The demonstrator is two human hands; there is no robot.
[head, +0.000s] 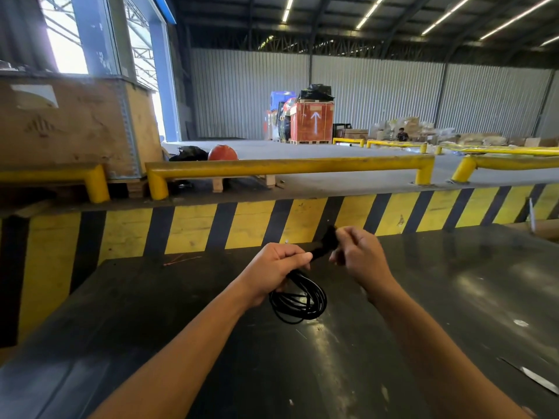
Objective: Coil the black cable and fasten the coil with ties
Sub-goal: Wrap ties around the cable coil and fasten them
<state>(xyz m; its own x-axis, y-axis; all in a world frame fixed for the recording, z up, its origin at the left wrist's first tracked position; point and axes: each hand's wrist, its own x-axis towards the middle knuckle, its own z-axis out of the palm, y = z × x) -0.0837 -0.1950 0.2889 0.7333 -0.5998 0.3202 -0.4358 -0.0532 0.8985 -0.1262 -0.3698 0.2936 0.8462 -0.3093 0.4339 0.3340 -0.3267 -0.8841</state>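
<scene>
The black cable [302, 300] hangs as a coil of several loops just above the dark table [181, 313]. My left hand [273, 269] grips the top of the coil in a closed fist. A black strap-like tie [325, 243] sticks out of that fist toward the upper right. My right hand [360, 252] pinches the far end of the tie with its fingers closed. The part of the cable inside my left fist is hidden.
A thin reddish wire [181, 260] lies at the table's far edge. Behind the table runs a yellow-and-black striped wall [242, 225] with yellow guard rails [287, 166] above. A wooden crate [75, 125] stands at the left, and a metal blade [535, 378] lies at the right edge.
</scene>
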